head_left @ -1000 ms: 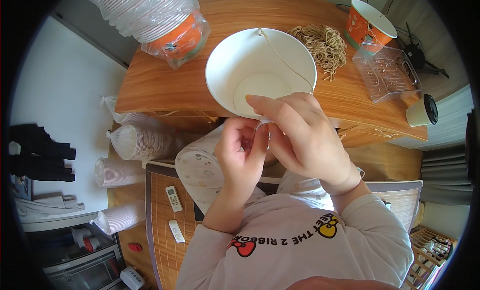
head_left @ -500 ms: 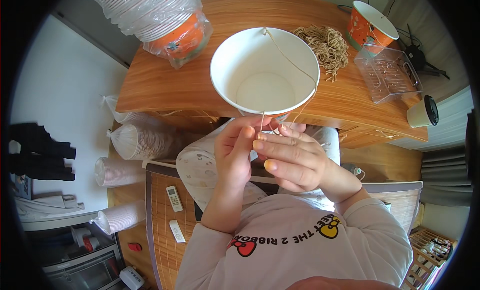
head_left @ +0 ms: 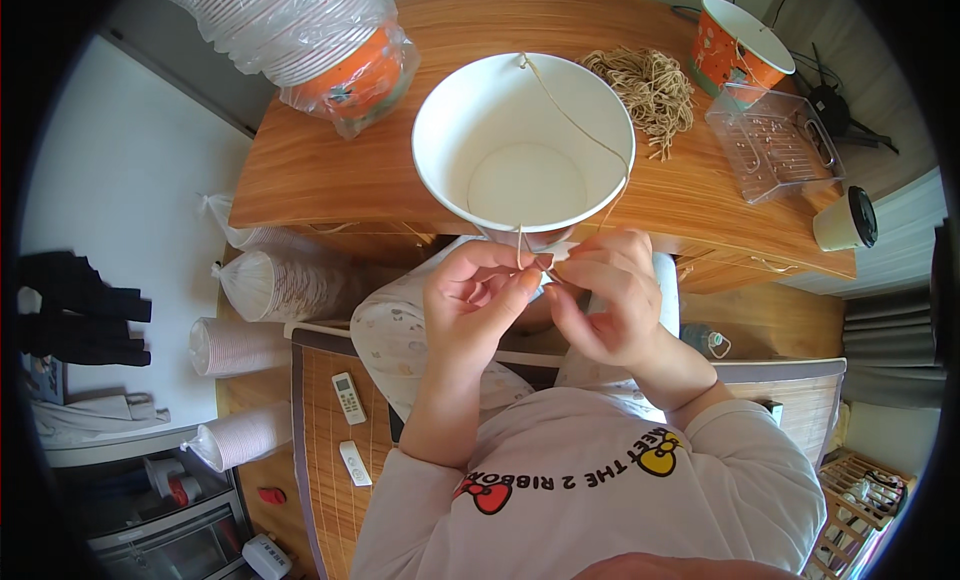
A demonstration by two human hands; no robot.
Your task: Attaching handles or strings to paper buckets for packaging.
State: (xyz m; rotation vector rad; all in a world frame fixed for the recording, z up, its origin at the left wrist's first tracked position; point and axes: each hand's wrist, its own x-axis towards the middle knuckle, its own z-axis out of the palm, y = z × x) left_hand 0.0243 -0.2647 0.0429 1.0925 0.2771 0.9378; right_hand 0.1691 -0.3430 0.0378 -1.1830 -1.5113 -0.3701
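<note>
A large paper bucket (head_left: 462,130), white inside, stands at the table's front edge with its mouth tilted toward me. A thin tan cord (head_left: 590,136) is fixed at its far rim and runs over the right side. Another end hangs through the near rim, where both hands meet just below it. My left hand (head_left: 470,300) pinches the cord near that hole between thumb and fingers. Close beside it, my right hand (head_left: 612,295) has its thumb and fingertips closed on the cord. The exact crossing of the strands between my fingertips is partly hidden.
On the wooden table (head_left: 330,185) lie a heap of tan cords (head_left: 645,95) and a clear plastic tray (head_left: 765,145). An orange bucket (head_left: 740,50), a lidded cup (head_left: 845,220) and a bagged bucket stack (head_left: 345,75) stand there too. More bagged stacks (head_left: 290,285) lie at left.
My right hand's spread fingers have curled in and closed on the cord. The left hand stays by the near rim. The view has shifted slightly.
</note>
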